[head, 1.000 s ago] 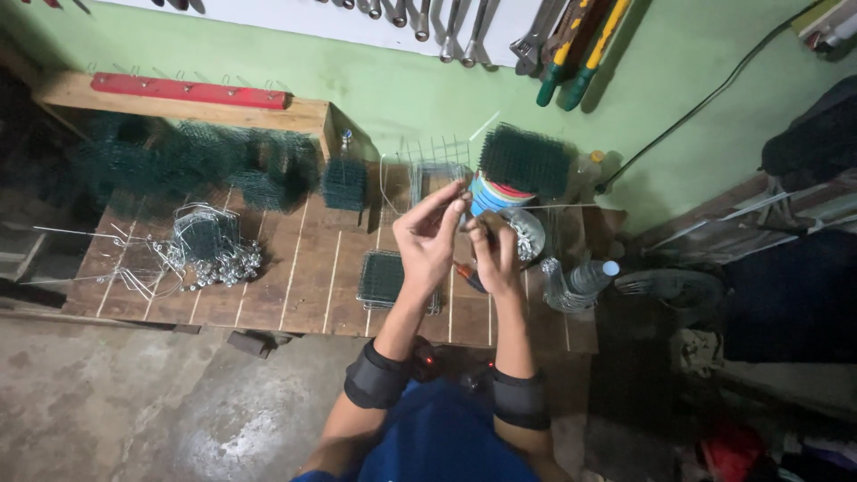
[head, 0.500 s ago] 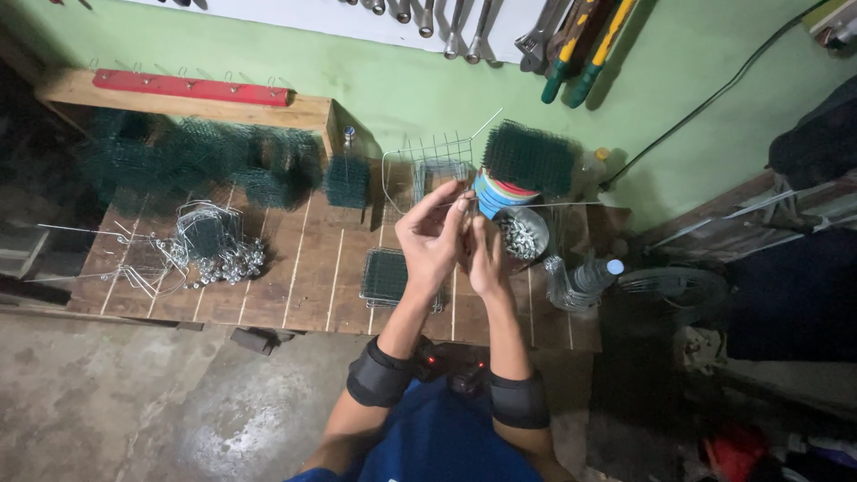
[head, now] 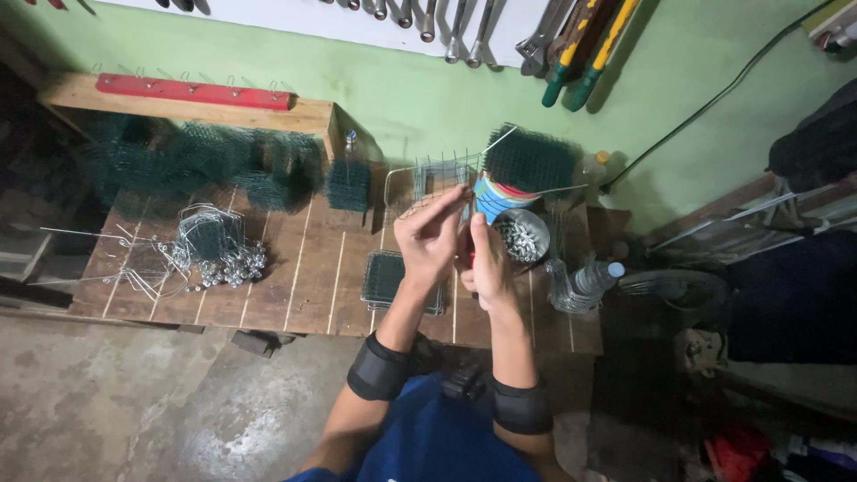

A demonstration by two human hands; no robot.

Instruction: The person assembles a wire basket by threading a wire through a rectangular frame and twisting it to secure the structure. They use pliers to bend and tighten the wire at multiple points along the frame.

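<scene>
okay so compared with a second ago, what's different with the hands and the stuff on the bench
Very little. The left hand and right hand stay raised together above the wooden bench, fingers pinched close on something too small to make out; only the fingers shifted slightly. The small bowl of metal bits, the mesh piece and the wire pile lie where they were.

A tangle of bent silver wire pieces (head: 210,254) can be seen at the wooden plank counter's (head: 303,286) left end, dark green mesh rolls (head: 205,165) stacked behind, wrenches (head: 464,22) hung on the green wall (head: 402,89).
</scene>
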